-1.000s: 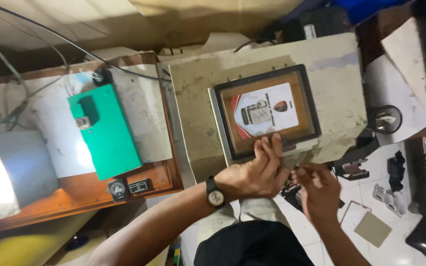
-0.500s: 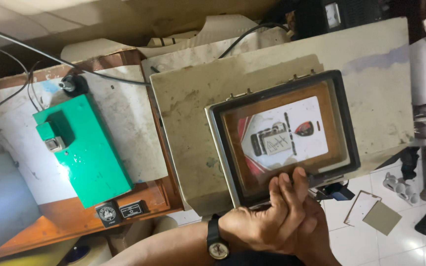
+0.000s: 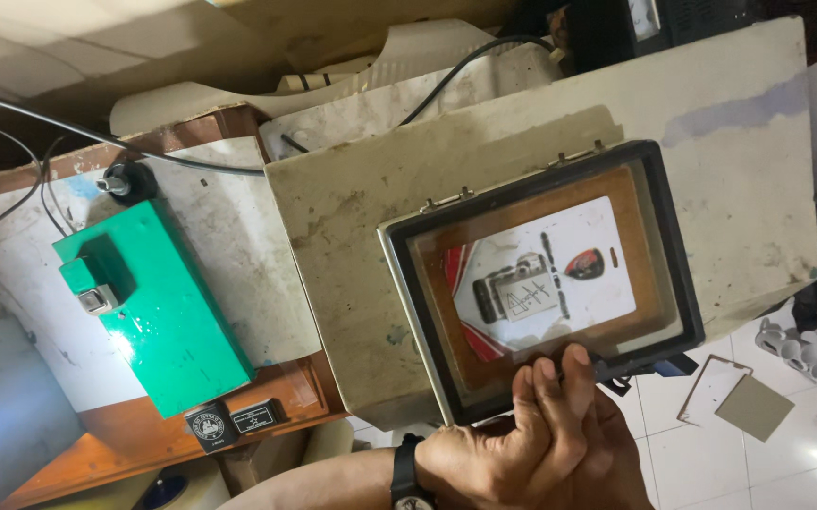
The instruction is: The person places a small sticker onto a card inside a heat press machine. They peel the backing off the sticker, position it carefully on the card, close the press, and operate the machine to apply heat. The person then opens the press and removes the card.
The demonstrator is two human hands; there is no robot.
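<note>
**Frame pressed shut, printed card inside**

Fingers of the left hand [image 3: 531,444] are curled over the near edge of the black frame [image 3: 540,274]; the right hand [image 3: 621,453] is mostly hidden behind, its grip unreadable. A printed card [image 3: 545,279] is seen lying inside, on the beige machine [image 3: 522,170]. Closing appears nearly done. A green box [image 3: 158,307] sits well apart.

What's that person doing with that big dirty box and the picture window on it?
A person leans over a worn beige machine on a workbench. Their left hand, with a black wristwatch, presses its fingers on the near edge of a black hinged frame lying flat on top. Under the frame's glass sits a white printed card on a brown pad. The right hand is mostly hidden behind the left. A green box sits to the side, untouched.
</note>
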